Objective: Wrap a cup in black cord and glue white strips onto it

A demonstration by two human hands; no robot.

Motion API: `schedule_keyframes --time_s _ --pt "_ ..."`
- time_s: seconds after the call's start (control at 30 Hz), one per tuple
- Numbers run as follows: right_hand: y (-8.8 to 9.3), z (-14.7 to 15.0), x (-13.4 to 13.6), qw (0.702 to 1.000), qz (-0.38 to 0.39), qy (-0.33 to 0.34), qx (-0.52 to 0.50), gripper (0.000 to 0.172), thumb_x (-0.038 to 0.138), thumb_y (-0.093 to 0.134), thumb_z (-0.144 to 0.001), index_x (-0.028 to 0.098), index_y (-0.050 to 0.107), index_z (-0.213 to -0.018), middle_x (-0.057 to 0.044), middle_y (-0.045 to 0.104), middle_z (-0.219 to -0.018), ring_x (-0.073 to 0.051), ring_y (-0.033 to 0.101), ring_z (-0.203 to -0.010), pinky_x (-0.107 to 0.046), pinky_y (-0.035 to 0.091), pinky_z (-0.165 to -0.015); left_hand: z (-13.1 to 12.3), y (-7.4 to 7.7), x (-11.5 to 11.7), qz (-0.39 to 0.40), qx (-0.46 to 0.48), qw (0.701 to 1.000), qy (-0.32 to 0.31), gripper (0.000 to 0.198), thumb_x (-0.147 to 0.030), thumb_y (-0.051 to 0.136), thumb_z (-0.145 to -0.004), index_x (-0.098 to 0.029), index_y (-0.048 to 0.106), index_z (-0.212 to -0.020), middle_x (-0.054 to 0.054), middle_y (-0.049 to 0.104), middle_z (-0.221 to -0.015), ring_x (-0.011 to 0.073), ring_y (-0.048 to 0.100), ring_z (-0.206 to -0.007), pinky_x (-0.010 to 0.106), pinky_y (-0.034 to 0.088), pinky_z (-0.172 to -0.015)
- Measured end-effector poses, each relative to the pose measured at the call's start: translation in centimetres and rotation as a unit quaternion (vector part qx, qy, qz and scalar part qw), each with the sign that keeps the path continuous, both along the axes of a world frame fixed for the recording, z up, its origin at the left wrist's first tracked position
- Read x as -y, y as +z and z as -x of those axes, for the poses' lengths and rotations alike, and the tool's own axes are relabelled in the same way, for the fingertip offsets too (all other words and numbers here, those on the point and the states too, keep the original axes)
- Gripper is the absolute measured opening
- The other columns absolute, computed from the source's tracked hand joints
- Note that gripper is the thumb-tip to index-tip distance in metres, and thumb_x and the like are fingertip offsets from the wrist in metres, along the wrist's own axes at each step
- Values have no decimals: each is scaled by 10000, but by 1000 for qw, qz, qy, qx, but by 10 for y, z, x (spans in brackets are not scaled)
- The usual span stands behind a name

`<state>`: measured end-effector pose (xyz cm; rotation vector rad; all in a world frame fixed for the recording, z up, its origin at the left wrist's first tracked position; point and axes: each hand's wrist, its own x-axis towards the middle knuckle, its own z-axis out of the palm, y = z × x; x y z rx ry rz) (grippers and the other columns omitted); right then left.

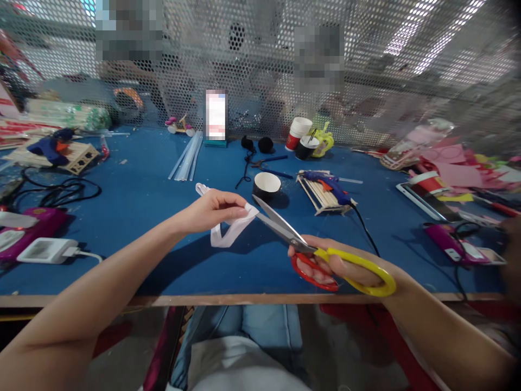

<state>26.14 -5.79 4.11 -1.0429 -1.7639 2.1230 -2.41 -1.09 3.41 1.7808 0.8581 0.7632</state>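
Observation:
My left hand point(217, 210) pinches a white ribbon-like strip point(233, 232) between thumb and fingers, with part of it looping below and a loose end behind the hand. In my right hand point(337, 266) is a pair of scissors point(291, 233) with one red and one yellow handle. Their blades stand apart, pointing left, and the tips reach the strip's edge close to my left fingertips. Whether the blades touch the strip I cannot tell. Just beyond the blades sits a small black cup with a white inside point(267, 185).
A blue glue gun point(325, 182) rests on a wooden stick frame point(315, 198), its cord trailing right. Clear glue sticks point(187, 157), pliers point(271, 165), paper cups point(299, 133) and a lit phone point(215, 115) stand farther back. Purple power strips point(453, 244) lie at both sides. Perforated mesh point(260, 70) closes the back.

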Motion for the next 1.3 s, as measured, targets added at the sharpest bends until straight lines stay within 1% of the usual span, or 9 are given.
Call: schedule_keyframes --time_s 0.13,0.23,0.33,0.43,0.63,0.73,0.93,1.13,1.3 --pt "-3 4 -1 1000 -5 14 -2 562 619 562 -721 197 454 -1076 4 465 -749 -74 343 -521 -204 282 -431 -2 -1 1 -3 2 1000 -28 233 -344 564 -804 -135 617 -716 3 500 -650 92 425 -598 210 361 -541" --pt "-7 6 -2 999 -16 18 -28 603 680 502 -739 196 453 -1094 3 469 -750 -71 340 -512 -203 290 -426 -1 -2 1 -3 11 1000 -20 230 -339 568 -803 -134 621 -715 3 510 -657 89 431 -595 212 366 -547" --pt "-10 9 0 999 -13 3 -42 671 761 429 -716 196 470 -1075 15 457 -709 -64 321 -488 -198 283 -407 -1 -2 2 -4 15 1000 -13 251 -347 568 -808 -128 607 -693 -1 494 -628 84 420 -576 212 360 -528" --pt "-12 10 2 999 -8 -32 -32 652 773 365 -733 202 492 -1022 23 442 -669 -61 300 -468 -187 278 -385 -3 -2 4 -1 29 1000 -8 246 -348 579 -804 -132 569 -686 -5 484 -626 85 437 -575 212 373 -525" --pt "-14 7 3 998 -18 -33 -42 669 781 370 -720 197 499 -1021 27 432 -651 -53 275 -455 -173 254 -369 -8 -3 10 38 51 997 -34 211 -344 559 -825 -133 554 -808 35 596 -735 105 539 -631 231 430 -580" --pt "-14 5 4 998 -15 -38 -44 664 771 360 -736 193 505 -1029 27 432 -653 -47 270 -453 -171 234 -374 -9 -4 12 37 55 997 -34 200 -334 559 -825 -142 519 -786 -5 534 -661 83 487 -573 213 393 -539" --pt "-16 5 3 996 -8 -44 -73 618 728 439 -742 187 510 -1033 20 435 -671 -54 261 -493 -178 208 -399 -15 -6 15 9 69 998 11 212 -347 550 -823 -154 488 -764 -47 404 -626 61 356 -530 196 308 -493" --pt "-17 6 3 996 3 -70 -59 541 681 420 -793 195 521 -1007 30 436 -647 -39 258 -455 -161 212 -380 -18 -7 18 21 71 997 13 223 -352 545 -824 -157 466 -749 -50 378 -623 58 344 -515 185 294 -459" --pt "-20 4 3 996 -18 -56 -71 572 705 436 -762 200 529 -1014 30 445 -642 -42 283 -433 -153 253 -354 -20 -8 19 32 77 996 23 237 -364 560 -815 -146 481 -768 -48 406 -616 58 374 -517 180 312 -465"
